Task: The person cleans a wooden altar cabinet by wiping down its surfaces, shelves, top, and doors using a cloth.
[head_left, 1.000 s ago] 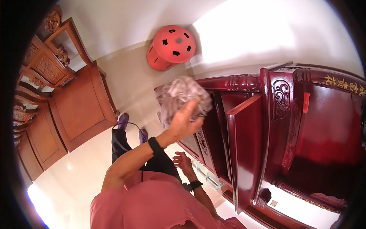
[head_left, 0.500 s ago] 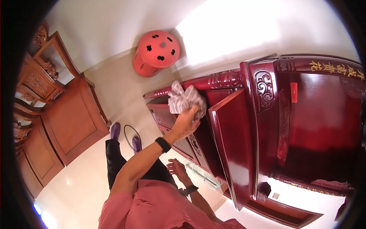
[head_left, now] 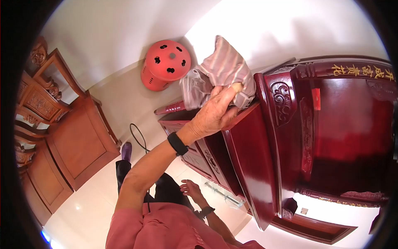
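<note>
My left hand (head_left: 215, 110), with a black band on the wrist, is closed round a striped greyish-pink cloth (head_left: 228, 66). The cloth is bunched at my fingers, and one part sticks up beyond them. It is at the upper end of a dark red wooden panel (head_left: 253, 162) that stands out from a glossy carved cabinet (head_left: 286, 99). Whether the cloth presses on the panel is hard to tell. Low beside my body, my right hand (head_left: 190, 189) hangs with loosely bent fingers apart and holds nothing.
A red bin-like container (head_left: 168, 62) with cut-out holes stands by the wall. Carved brown wooden seating (head_left: 83, 141) is at the left. A dark cable loop (head_left: 137, 135) lies on the floor near my foot. A glass shelf (head_left: 224, 195) shows below the cabinet.
My left hand has moved up and to the right with the cloth, from the cabinet's opening to the panel's upper end. The cloth has spread upward. My right hand has barely moved.
</note>
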Demonstrator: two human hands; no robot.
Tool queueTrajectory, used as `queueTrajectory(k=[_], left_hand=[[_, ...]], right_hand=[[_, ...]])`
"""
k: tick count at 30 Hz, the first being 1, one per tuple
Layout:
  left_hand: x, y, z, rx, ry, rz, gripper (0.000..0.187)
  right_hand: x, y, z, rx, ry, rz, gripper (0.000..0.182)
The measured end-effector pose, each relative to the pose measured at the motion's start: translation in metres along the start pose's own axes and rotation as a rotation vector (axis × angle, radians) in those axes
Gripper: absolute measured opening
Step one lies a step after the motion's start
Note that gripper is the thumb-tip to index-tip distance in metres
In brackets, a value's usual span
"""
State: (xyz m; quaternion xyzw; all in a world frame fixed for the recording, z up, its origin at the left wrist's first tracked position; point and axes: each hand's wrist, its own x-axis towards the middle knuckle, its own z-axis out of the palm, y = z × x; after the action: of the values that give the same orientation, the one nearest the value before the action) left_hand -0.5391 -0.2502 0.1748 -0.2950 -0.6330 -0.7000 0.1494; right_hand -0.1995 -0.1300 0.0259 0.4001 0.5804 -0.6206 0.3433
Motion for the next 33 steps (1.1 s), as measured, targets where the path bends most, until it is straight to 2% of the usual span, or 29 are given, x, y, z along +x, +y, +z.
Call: queueTrajectory(k=[1, 3, 4, 5, 9, 11, 12, 13, 15, 16, 19, 23, 25, 27, 29, 31, 33], left_hand=[[-0.005, -0.006, 0.006, -0.005, -0.008, -0.006, 0.073], [-0.013, -0.015, 0.016, 0.204, 0.118, 0.037, 0.075], [-0.017, -0.018, 0.018, 0.165, 0.176, -0.020, 0.062], [-0.021, -0.024, 0.019, 0.165, 0.180, -0.011, 0.062], [-0.059, -0.054, 0.010, -0.002, 0.281, -0.346, 0.056], [-0.081, -0.058, -0.010, -0.088, 0.244, -0.671, 0.054], [-0.082, -0.053, -0.016, -0.141, 0.359, -0.619, 0.052], [-0.080, -0.052, -0.019, -0.136, 0.360, -0.619, 0.052], [-0.076, -0.035, -0.022, -0.332, 0.418, -0.531, 0.052], [-0.053, -0.003, -0.024, -0.561, 0.402, -0.553, 0.053], [-0.015, 0.013, -0.016, -0.141, 0.108, -0.232, 0.065], [0.006, 0.002, 0.003, 0.040, 0.038, -0.111, 0.071], [-0.002, -0.003, 0.011, 0.203, 0.080, -0.103, 0.075], [-0.013, -0.013, 0.016, 0.212, 0.107, -0.081, 0.078], [-0.024, -0.018, 0.017, 0.191, 0.226, -0.128, 0.077], [-0.043, -0.027, 0.013, -0.005, 0.253, -0.412, 0.065], [-0.076, -0.060, 0.010, -0.095, 0.323, -0.587, 0.055]], right_hand=[[-0.001, 0.003, 0.001, 0.003, 0.012, 0.013, 0.042], [-0.003, 0.004, 0.000, -0.006, 0.018, 0.014, 0.042], [-0.005, 0.001, -0.001, -0.028, 0.016, 0.007, 0.041], [-0.003, -0.003, -0.003, -0.033, 0.017, -0.002, 0.041], [0.005, -0.010, -0.001, -0.053, 0.009, 0.014, 0.040], [0.010, -0.017, 0.001, -0.082, 0.005, 0.000, 0.039], [0.013, -0.021, 0.003, -0.087, 0.002, -0.005, 0.039], [0.015, -0.021, 0.006, -0.084, 0.001, -0.004, 0.039], [0.014, -0.023, 0.011, -0.099, -0.032, -0.009, 0.038], [0.014, -0.022, 0.013, -0.121, -0.042, -0.012, 0.039], [0.013, -0.019, 0.014, -0.138, -0.051, -0.005, 0.040], [0.012, -0.010, 0.008, -0.090, -0.017, 0.023, 0.040], [0.012, -0.010, 0.006, -0.078, 0.018, 0.048, 0.039], [0.013, -0.011, 0.005, -0.082, 0.045, 0.062, 0.039], [0.014, -0.012, 0.002, -0.097, 0.057, 0.073, 0.038], [0.016, -0.019, 0.001, -0.106, 0.063, 0.043, 0.037], [0.018, -0.019, 0.005, -0.118, 0.048, 0.024, 0.037]])
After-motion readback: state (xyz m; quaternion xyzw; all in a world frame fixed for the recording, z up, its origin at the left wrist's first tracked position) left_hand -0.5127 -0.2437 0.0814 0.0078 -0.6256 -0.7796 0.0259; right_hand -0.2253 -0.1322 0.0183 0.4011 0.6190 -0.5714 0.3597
